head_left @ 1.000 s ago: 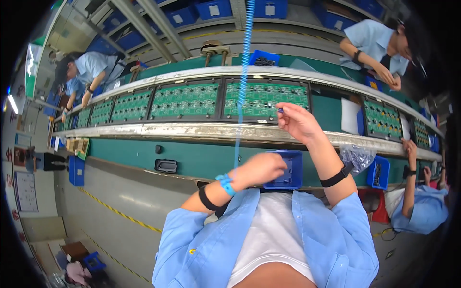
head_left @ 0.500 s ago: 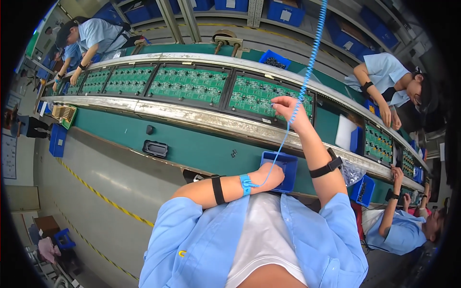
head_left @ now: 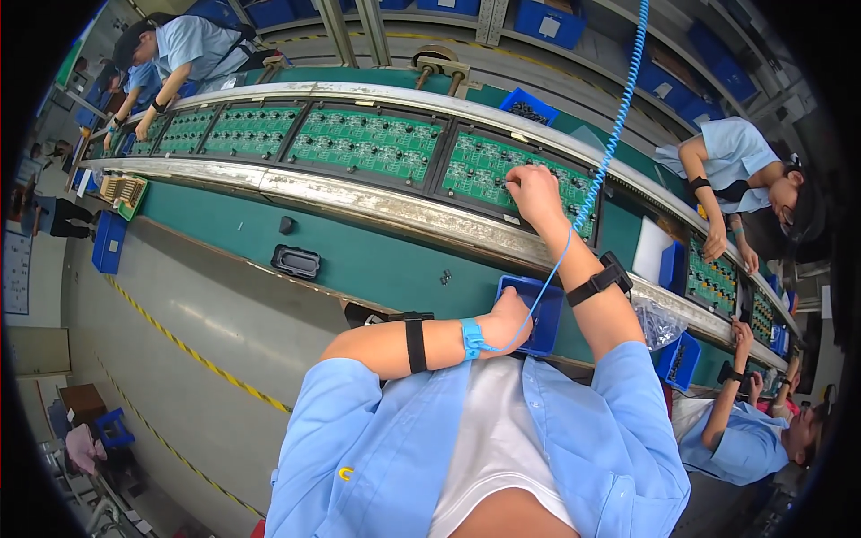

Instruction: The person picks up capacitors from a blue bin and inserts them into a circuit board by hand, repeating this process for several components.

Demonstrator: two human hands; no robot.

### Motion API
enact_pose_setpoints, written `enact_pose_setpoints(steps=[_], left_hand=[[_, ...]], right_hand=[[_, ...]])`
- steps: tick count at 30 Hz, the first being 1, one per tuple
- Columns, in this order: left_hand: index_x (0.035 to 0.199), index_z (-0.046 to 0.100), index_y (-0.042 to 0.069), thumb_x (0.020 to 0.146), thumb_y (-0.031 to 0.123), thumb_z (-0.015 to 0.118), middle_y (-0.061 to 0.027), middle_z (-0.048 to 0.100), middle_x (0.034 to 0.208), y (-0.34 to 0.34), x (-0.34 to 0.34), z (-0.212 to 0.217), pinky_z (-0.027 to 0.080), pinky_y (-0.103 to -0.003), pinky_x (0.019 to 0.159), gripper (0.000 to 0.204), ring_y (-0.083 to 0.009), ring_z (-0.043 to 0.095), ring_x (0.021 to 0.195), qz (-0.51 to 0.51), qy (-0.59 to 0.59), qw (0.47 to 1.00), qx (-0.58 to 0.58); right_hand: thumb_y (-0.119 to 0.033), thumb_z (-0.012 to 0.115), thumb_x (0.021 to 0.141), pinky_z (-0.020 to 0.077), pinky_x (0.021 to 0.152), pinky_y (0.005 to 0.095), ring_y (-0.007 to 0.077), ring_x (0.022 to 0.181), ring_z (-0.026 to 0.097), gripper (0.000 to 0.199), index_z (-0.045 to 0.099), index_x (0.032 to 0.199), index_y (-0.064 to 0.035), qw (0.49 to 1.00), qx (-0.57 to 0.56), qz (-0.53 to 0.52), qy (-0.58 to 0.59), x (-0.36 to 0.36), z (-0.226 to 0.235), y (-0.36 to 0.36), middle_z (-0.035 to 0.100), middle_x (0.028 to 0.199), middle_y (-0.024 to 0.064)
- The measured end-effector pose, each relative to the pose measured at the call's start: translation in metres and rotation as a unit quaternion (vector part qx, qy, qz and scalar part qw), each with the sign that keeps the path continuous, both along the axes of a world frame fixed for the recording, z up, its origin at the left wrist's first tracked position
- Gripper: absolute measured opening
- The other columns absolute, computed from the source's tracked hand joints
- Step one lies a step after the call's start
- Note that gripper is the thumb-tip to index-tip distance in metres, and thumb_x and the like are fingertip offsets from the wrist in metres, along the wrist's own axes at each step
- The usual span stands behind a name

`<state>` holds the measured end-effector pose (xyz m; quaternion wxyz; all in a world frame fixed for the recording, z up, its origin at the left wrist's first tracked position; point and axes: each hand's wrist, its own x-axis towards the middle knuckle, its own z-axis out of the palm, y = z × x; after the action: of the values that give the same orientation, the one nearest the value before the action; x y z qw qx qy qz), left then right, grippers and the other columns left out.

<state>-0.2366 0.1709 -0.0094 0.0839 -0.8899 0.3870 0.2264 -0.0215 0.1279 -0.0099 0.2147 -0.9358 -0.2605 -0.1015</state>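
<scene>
The green board (head_left: pixel 516 175) is lying on the long belt, full of small black parts. The right hand (head_left: pixel 535 190) is pinching one onto it. The left hand (head_left: pixel 509 316) is digging in the blue bin (head_left: pixel 538 309), its grip hidden.

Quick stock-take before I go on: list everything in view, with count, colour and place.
Circuit boards: a row, green, on the conveyor line.
Conveyor rail: one, metal, along the boards' near edge.
Small bin: one, blue, on the green bench at the left hand.
Storage bins: several, blue, on the far shelves.
Coiled cord: one, blue, hanging from above to the left wrist strap.
Plastic bag: one, clear, right of the bin.
Co-workers: several, light blue shirts, along the line.
Left hand: in the small bin.
Right hand: fingers on a board.
</scene>
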Motion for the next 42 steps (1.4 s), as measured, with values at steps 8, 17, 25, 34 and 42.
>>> enact_pose_setpoints(steps=[8,17,25,34,42], left_hand=[[0.093,0.083,0.012,0.082,0.015,0.07,-0.0055,0.078,0.092,0.002,-0.002,-0.022,0.048,-0.04,0.078,0.017,-0.0246,0.072,0.09,0.015,-0.034,0.995,-0.09],[0.094,0.082,0.012,0.086,0.014,0.067,-0.0084,0.079,0.093,-0.004,0.005,-0.053,0.053,-0.039,0.069,0.017,-0.0265,0.076,0.088,-0.03,-0.03,0.986,-0.162],[0.095,0.082,0.012,0.087,0.011,0.064,-0.0079,0.08,0.098,0.002,0.013,-0.058,0.061,-0.047,0.073,0.02,-0.0321,0.077,0.094,-0.056,0.01,0.978,-0.2],[0.101,0.075,0.005,0.085,0.014,0.069,-0.0136,0.075,0.091,0.079,0.028,0.003,0.058,-0.046,0.078,0.019,-0.0354,0.073,0.088,0.077,0.155,0.878,-0.447],[0.119,0.07,-0.001,0.1,0.004,0.064,-0.0078,0.074,0.106,0.189,0.088,0.039,0.059,-0.032,0.088,0.021,-0.0159,0.072,0.101,0.334,0.19,0.575,-0.722]], right_hand=[[-0.014,0.075,0.086,0.054,0.09,0.0489,0.0359,0.098,0.068,0.011,0.078,0.094,-0.0078,1.0,0.001,0.025,0.008,0.005,-0.002,-0.002,0.077,0.095,0.0119],[-0.015,0.076,0.085,0.0536,0.087,0.0495,0.035,0.097,0.067,0.01,0.078,0.092,-0.0093,0.998,-0.052,0.012,-0.045,0.003,-0.009,0.002,0.077,0.093,0.0098],[-0.018,0.077,0.084,0.0521,0.082,0.0485,0.0321,0.097,0.067,0.01,0.079,0.091,-0.0113,0.992,-0.102,-0.016,-0.071,-0.006,-0.008,0.014,0.076,0.093,0.008],[-0.015,0.077,0.089,0.0563,0.077,0.0412,0.03,0.084,0.07,0.011,0.078,0.095,-0.0053,0.989,0.142,-0.021,0.017,-0.063,0.037,-0.034,0.075,0.092,0.0104],[-0.011,0.074,0.092,0.0554,0.072,0.0337,0.0244,0.078,0.07,0.011,0.076,0.096,-0.0007,0.962,0.234,0.014,0.137,-0.176,0.023,-0.065,0.074,0.087,0.0123]])
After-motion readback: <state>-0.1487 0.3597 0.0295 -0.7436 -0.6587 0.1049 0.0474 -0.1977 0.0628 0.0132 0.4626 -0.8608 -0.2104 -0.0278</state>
